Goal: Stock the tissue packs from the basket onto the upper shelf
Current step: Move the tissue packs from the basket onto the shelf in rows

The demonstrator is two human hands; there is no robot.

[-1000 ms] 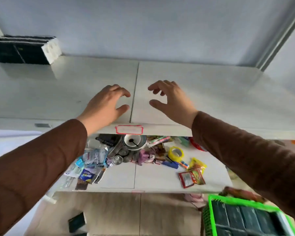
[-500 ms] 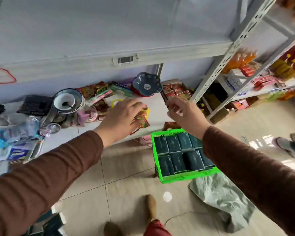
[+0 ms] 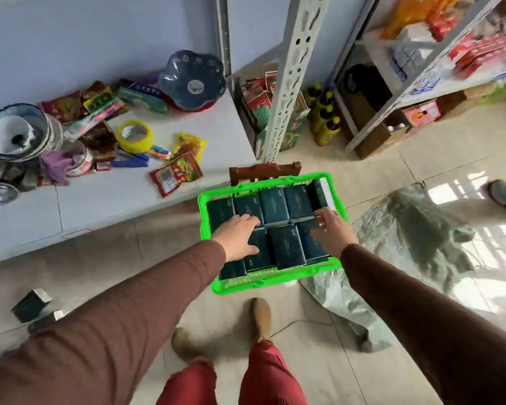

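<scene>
both your hands are down in the green basket point(image 3: 270, 280) on the floor. left hand point(image 3: 237, 232) and right hand point(image 3: 331, 228) lie spread flat on the dark tissue packs point(image 3: 287, 249), no grip closed on any pack.

Around my perforated grey shelf upright point(image 3: 287, 83): pale blue wall point(image 3: 70, 33) to its left above a low white shelf board point(image 3: 129, 200); beige tiled floor point(image 3: 362, 159) below it, glossy with window glare at right; a second grey shelving unit point(image 3: 421, 92) to its right; crumpled grey-green sheet point(image 3: 406, 229) on the floor beyond.
</scene>
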